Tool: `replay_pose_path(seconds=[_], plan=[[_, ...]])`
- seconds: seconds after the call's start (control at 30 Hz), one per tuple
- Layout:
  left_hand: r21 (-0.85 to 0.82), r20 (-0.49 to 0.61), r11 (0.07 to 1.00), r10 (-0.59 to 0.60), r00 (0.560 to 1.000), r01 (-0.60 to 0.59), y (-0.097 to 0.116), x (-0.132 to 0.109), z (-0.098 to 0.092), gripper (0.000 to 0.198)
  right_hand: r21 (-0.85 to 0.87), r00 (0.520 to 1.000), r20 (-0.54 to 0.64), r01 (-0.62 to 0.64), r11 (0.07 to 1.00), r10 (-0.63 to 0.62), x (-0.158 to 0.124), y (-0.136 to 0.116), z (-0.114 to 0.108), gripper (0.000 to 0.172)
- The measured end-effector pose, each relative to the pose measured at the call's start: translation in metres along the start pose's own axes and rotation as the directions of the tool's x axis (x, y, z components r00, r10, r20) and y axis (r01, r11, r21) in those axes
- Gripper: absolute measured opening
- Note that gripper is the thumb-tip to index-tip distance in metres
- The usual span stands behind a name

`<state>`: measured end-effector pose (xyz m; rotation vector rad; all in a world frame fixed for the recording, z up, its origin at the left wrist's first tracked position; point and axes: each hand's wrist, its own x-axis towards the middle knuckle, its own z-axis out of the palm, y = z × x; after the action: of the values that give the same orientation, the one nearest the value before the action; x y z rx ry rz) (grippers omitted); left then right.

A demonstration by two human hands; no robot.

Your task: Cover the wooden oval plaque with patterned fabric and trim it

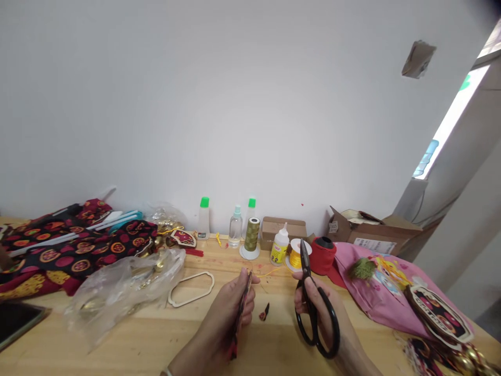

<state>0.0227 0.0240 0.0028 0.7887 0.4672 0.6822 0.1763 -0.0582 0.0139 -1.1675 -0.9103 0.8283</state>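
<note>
My left hand pinches a thin, flat piece with dark and red patterned cloth, seen nearly edge-on, so its full shape is hidden. In my right hand is a pair of scissors with black loop handles, its blades together and pointing up, apart from the cloth piece. Between the hands a small dark cloth scrap lies on the wooden table. Left of my left hand rests a pale wooden frame with an open middle.
Along the wall stand a glue bottle, a green thread cone, a yellow thread spool, a red thread cone and a clear bottle. Patterned fabric and a plastic bag lie left; pink cloth lies right.
</note>
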Motion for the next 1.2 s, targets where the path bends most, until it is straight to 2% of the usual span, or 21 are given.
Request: replay_pose_path(seconds=[0.1, 0.23, 0.3, 0.33, 0.37, 0.43, 0.47, 0.53, 0.63, 0.73, 0.87, 1.2], plan=[[0.065, -0.116, 0.993, 0.101, 0.988, -0.094, 0.0, -0.006, 0.01, 0.029, 0.06, 0.996, 0.077, 0.036, 0.998, -0.04, -0.002, 0.003, -0.004, 0.043], [0.146, -0.179, 0.978, 0.176, 0.968, -0.151, 0.005, -0.013, 0.019, 0.024, 0.064, 0.967, 0.218, 0.118, 0.991, -0.129, -0.004, 0.006, -0.005, 0.044], [0.193, -0.187, 0.965, 0.213, 0.959, -0.177, 0.007, -0.014, 0.019, 0.022, -0.064, 0.964, 0.243, 0.131, 0.989, -0.111, -0.005, 0.004, -0.004, 0.044], [0.214, -0.188, 0.959, 0.226, 0.956, -0.185, 0.008, -0.013, 0.019, 0.022, -0.206, 0.965, 0.237, 0.164, 0.965, -0.114, -0.005, 0.002, -0.003, 0.04], [0.236, -0.191, 0.953, 0.238, 0.952, -0.191, 0.009, -0.013, 0.019, 0.021, -0.376, 0.963, 0.23, 0.219, 0.9, -0.138, -0.006, -0.001, -0.004, 0.035], [0.279, -0.199, 0.94, 0.257, 0.946, -0.197, 0.01, -0.012, 0.018, 0.021, -0.658, 0.939, 0.263, 0.342, 0.671, -0.221, -0.007, -0.006, -0.005, 0.025], [0.295, -0.202, 0.935, 0.261, 0.944, -0.196, 0.011, -0.011, 0.018, 0.021, -0.732, 0.917, 0.307, 0.399, 0.552, -0.255, -0.008, -0.009, -0.006, 0.021], [0.317, -0.202, 0.929, 0.265, 0.943, -0.193, 0.011, -0.011, 0.018, 0.021, -0.788, 0.877, 0.375, 0.473, 0.396, -0.301, -0.009, -0.012, -0.009, 0.02], [0.336, -0.184, 0.918, 0.284, 0.941, -0.211, 0.011, -0.011, 0.018, 0.02, -0.804, 0.825, 0.435, 0.536, 0.256, -0.361, -0.009, -0.013, -0.012, 0.022], [0.353, -0.164, 0.903, 0.319, 0.934, -0.246, 0.011, -0.012, 0.02, 0.017, -0.804, 0.783, 0.477, 0.572, 0.162, -0.4, -0.009, -0.013, -0.013, 0.021], [0.367, -0.16, 0.892, 0.341, 0.927, -0.265, 0.011, -0.013, 0.021, 0.014, -0.797, 0.749, 0.514, 0.597, 0.091, -0.418, -0.009, -0.014, -0.011, 0.02], [0.407, -0.172, 0.882, 0.328, 0.929, -0.236, 0.011, -0.014, 0.023, 0.013, -0.799, 0.727, 0.546, 0.601, 0.001, -0.416, -0.011, -0.014, -0.012, 0.016]])
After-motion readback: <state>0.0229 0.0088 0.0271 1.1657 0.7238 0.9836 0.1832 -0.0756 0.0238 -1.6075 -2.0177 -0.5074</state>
